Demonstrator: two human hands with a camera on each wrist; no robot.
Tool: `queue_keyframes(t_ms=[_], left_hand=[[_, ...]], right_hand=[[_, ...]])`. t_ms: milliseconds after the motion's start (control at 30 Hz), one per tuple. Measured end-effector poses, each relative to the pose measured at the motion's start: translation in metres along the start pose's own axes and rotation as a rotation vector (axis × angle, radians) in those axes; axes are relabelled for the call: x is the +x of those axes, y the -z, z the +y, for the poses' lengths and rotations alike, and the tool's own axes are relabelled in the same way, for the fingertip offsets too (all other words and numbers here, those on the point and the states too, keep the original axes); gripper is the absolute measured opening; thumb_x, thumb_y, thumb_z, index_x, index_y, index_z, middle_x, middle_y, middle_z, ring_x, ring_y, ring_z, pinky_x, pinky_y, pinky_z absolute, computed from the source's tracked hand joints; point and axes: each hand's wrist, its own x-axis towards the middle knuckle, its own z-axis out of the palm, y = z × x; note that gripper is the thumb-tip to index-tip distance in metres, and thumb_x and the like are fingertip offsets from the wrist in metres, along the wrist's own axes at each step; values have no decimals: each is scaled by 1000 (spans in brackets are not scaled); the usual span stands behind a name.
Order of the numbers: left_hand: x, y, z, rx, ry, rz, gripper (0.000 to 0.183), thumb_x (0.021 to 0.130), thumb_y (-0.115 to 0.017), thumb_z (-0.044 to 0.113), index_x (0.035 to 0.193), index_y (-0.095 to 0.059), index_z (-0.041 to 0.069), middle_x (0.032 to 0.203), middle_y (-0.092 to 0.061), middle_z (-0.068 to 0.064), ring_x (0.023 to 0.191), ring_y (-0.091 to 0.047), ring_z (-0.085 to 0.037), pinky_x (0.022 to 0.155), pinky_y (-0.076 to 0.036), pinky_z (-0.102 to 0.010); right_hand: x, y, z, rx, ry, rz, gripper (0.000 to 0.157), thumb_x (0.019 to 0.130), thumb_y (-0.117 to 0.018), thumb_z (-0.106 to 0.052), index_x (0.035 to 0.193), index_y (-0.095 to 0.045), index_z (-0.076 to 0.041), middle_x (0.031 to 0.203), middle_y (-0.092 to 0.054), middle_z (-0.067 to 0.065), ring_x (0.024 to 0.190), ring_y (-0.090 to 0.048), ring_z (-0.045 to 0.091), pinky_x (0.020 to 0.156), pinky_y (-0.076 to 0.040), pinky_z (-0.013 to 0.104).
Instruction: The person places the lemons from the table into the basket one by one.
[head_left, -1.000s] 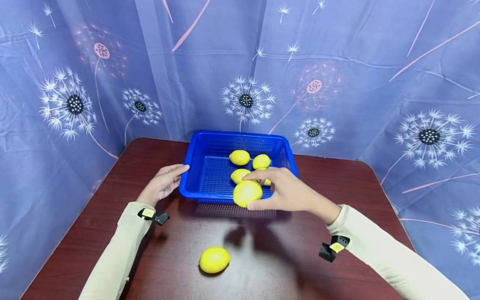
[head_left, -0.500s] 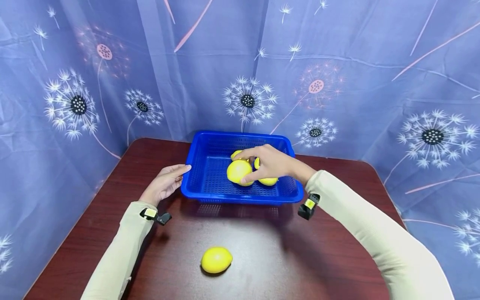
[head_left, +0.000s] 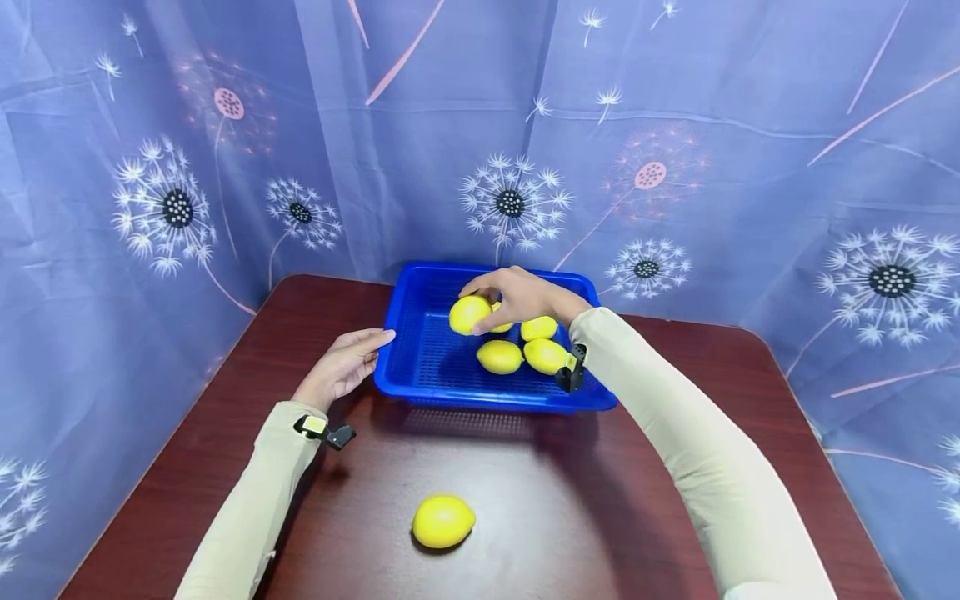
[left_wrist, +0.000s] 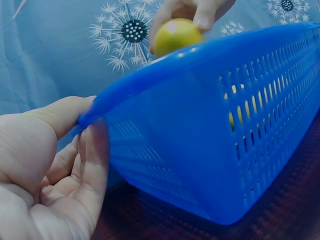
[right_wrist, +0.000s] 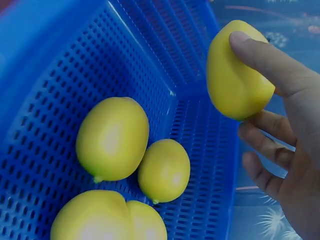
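Head view shows the dark red worktop (head_left: 225,467) backed by a blue curtain (head_left: 750,167) printed with dandelion heads. At the far middle of the worktop sits a blue perforated basket (head_left: 420,358). The left hand (head_left: 343,367) rests against the basket's left wall with its fingers loosely straight, thumb at the rim, clamped on nothing; the left wrist view shows the fingers (left_wrist: 95,165) lying flat along the plastic. The right hand (head_left: 525,296) is over the basket's far left part, fingers and thumb curled round a held lemon (head_left: 469,314), which hangs above the floor of the basket and not yet on it. Three or four more lemons in the basket (head_left: 500,356) lie close together toward its right side; the right wrist view shows a few of them touching. One loose lemon (head_left: 443,522) lies on the worktop near the person, well apart from the basket.

To do this step well, I judge that the held lemon should come down low over the bare mesh left of the others before the fingers part, so it neither bounces nor knocks them; the left hand pressing on the wall should keep the light basket from sliding.

No brand, label or readable writing shows anywhere.
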Motion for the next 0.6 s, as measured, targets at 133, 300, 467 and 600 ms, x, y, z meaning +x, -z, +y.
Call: queue_keyframes(t_ms=[133,300,467,600], left_hand=[[2,-2,-2,4,-5,-28,14,93,-65,20,101,-62,9,87,-64,3,78,-58,-9,68,-52,-19],[3,0,-3,10,-17,-24,18,93,-65,21,103,-61,7,90,-65,2,82,-59,-11,70,-53,-20],[3,0,-2,2,-22,-20,21,92,-66,21,104,-60,5,89,-65,2,80,-59,-10,69,-53,-20],[2,2,-2,-8,-20,-17,24,92,-66,19,108,-58,2,88,-65,2,78,-59,-9,68,-53,-20]], right_hand=[[14,-9,11,-14,-51,3,62,77,-78,-46,130,-58,-20,112,-64,-4,89,-60,14,78,-51,31],[33,-19,21,-54,-116,2,62,76,-78,-48,129,-58,-23,115,-63,-3,91,-58,13,79,-50,31],[48,-29,28,-47,-186,27,62,74,-79,-49,128,-59,-25,117,-62,-3,95,-57,14,83,-48,33],[58,-39,34,-58,-213,47,61,73,-79,-51,126,-61,-26,119,-61,-3,98,-54,16,88,-44,35]])
